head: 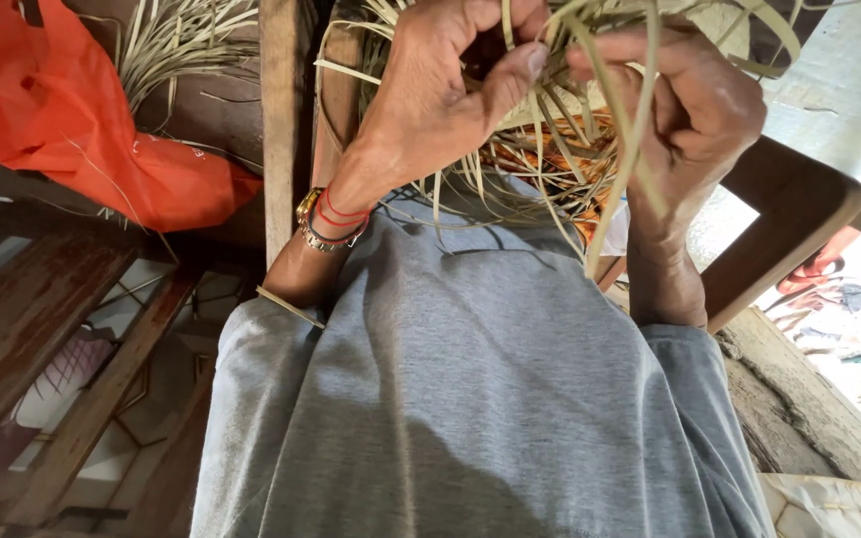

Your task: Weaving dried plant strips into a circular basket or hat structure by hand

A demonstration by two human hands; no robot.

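Nearest was the grey shirt (490,399). Above it, the left hand (440,90) pinched pale straw strips (560,130) under its thumb, and the right hand (700,110) curled its fingers around others. The weaving (550,100) looked partly done (many loose ends hung free). Beyond lay an orange bag (82,130).

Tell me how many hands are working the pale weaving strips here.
2: the left hand pinches the strips at top centre; the right hand grips them beside it. Both fingertips are partly hidden.
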